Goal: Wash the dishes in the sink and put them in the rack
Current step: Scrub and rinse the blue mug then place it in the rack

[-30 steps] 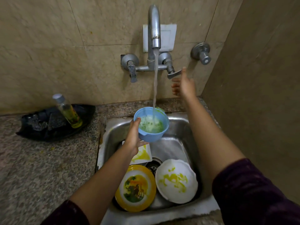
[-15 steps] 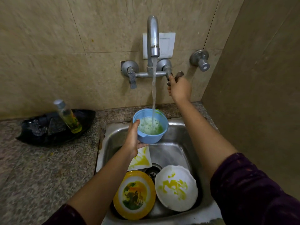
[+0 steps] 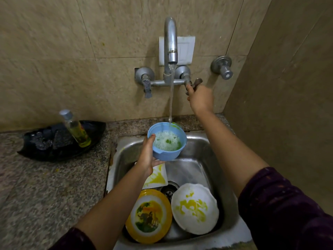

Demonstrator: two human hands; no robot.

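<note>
We've got our left hand (image 3: 146, 156) curled round the blue bowl (image 3: 168, 150), thumb over its rim, holding it above the sink (image 3: 207, 156) under the stream from the tap (image 3: 170, 42), foamy green-tinged water inside, while our right hand (image 3: 201, 99) grips the tap's right lever (image 3: 196, 81). Down in the sink lie a yellow plate (image 3: 148, 215) printed with an animal scene, a white plate (image 3: 194, 208) smeared yellow just beside it, and a square white dish (image 3: 157, 177) partly under our left wrist. On the surface (image 3: 45, 186) to the left, a black tray (image 3: 54, 147) carries a bottle (image 3: 76, 128) of yellow liquid, label too small to read.
</note>
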